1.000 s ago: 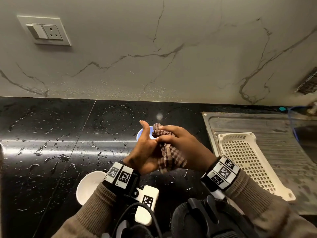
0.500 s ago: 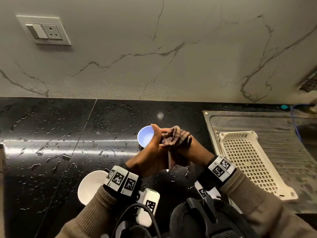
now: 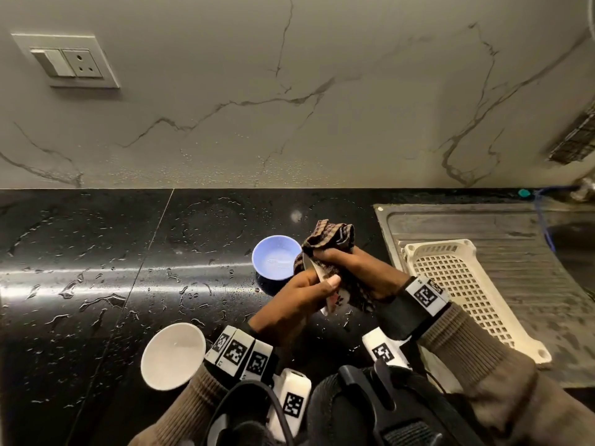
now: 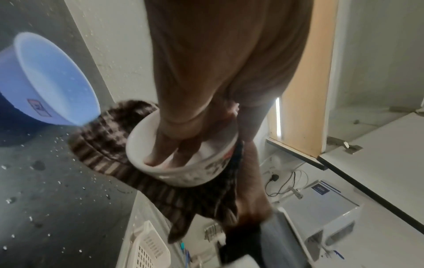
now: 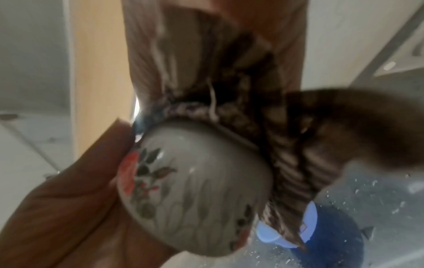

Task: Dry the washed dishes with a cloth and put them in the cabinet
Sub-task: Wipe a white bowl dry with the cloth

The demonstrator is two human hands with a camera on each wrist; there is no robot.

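Gripping a small flowered bowl [image 4: 183, 163] with fingers inside it and thumb on the rim, the left hand [image 3: 289, 304] holds it above the wet black table [image 3: 96, 268], centre of the head view. The right hand [image 3: 357, 272] clutches the checked cloth [image 3: 331, 236] bunched against the bowl's outside. The bowl looks wet and glazed, so it could slip from this grip and drop onto the table, or knock the blue bowl [image 3: 277, 257] sitting just behind it.
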